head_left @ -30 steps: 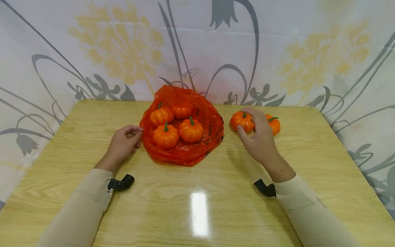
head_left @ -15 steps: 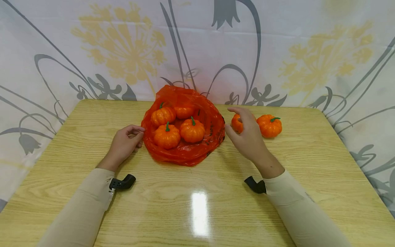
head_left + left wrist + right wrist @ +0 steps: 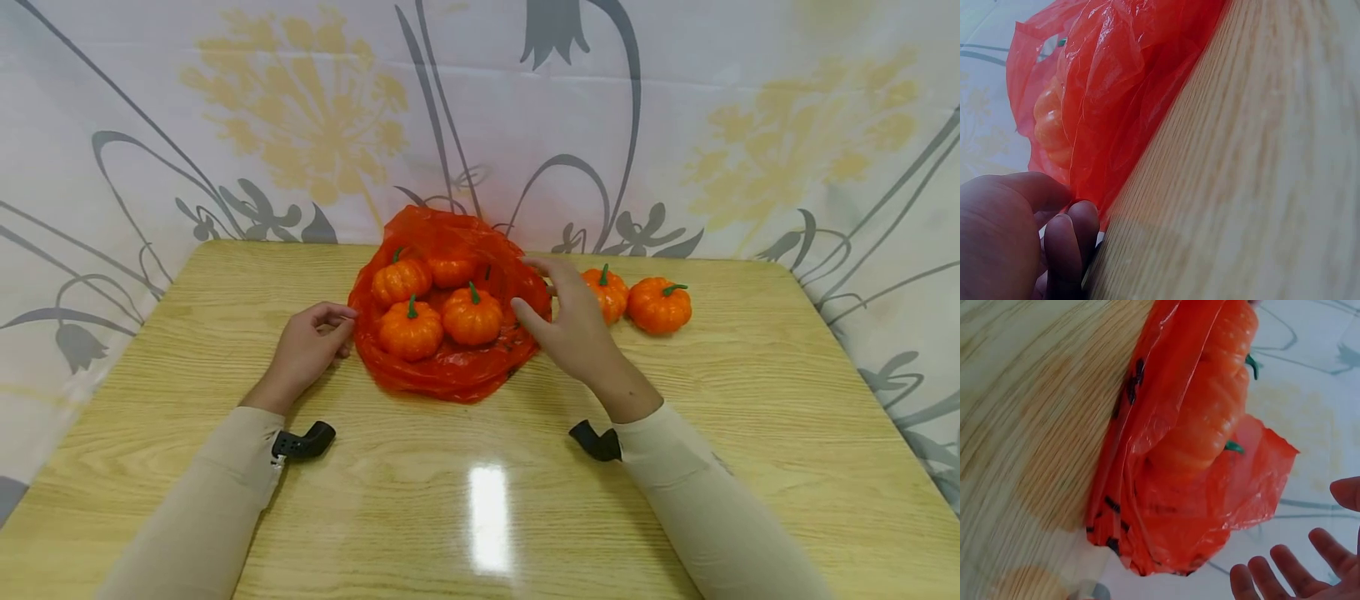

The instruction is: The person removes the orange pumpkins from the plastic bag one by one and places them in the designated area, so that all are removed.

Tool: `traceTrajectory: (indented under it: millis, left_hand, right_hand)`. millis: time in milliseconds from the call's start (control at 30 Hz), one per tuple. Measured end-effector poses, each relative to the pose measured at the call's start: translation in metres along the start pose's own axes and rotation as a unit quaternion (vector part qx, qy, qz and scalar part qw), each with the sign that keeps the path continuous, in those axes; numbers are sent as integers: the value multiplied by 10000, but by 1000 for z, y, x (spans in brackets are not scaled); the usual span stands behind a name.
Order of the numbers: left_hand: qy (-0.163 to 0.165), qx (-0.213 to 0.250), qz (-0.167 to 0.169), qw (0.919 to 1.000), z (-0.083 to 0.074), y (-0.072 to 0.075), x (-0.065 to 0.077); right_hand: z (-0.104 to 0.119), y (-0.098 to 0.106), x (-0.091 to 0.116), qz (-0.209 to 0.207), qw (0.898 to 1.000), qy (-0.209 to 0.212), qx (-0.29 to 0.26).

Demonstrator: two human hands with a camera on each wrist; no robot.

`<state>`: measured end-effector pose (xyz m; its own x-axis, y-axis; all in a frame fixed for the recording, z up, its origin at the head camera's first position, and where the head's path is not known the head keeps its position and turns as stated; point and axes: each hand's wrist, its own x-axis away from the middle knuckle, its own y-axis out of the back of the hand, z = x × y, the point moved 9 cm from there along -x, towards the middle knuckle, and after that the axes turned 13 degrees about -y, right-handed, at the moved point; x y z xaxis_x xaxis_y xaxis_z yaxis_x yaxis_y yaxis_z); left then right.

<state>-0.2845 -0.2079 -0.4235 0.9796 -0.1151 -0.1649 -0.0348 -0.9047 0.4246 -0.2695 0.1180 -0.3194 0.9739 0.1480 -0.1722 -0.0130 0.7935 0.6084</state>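
A red plastic bag [image 3: 450, 379] lies spread open on the table, with several small orange pumpkins [image 3: 411, 331] with green stems inside. On its left side my left hand [image 3: 306, 343] pinches the bag's edge; the left wrist view shows the curled fingertips [image 3: 1085, 215] right at the red film. My right hand [image 3: 573, 333] hovers over the bag's right rim, thumb and fingers apart, holding nothing. In the right wrist view its spread fingers [image 3: 1288, 569] show beside the bag [image 3: 1172, 500]. Behind it on the right sit two more pumpkins, one [image 3: 606, 293] partly covered by the hand and one [image 3: 660, 306] beside it.
The wooden table [image 3: 405, 500] has a bright light reflection near its front. A patterned cloth [image 3: 480, 108] with grey and yellow flowers hangs along the table's back edge. Black camera mounts [image 3: 303, 440] sit on both wrists.
My right hand has moved left from over the two loose pumpkins to the bag's right rim, uncovering the far-right pumpkin. The left hand has stayed at the bag's edge.
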Motion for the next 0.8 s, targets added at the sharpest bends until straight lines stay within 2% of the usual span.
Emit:
traceTrajectory:
  millis: [200, 400, 800]
  left_hand:
    - [-44, 20, -32, 10000, 2, 0, -1]
    - [-82, 30, -34, 10000, 3, -1, -1]
    - [-35, 78, -28, 10000, 1, -1, -1]
  right_hand:
    - [1, -19, -4, 422, 9988, -241, -23]
    - [5, -35, -6, 671, 9975, -110, 167]
    - [-17, -58, -6, 1328, 9889, -549, 388]
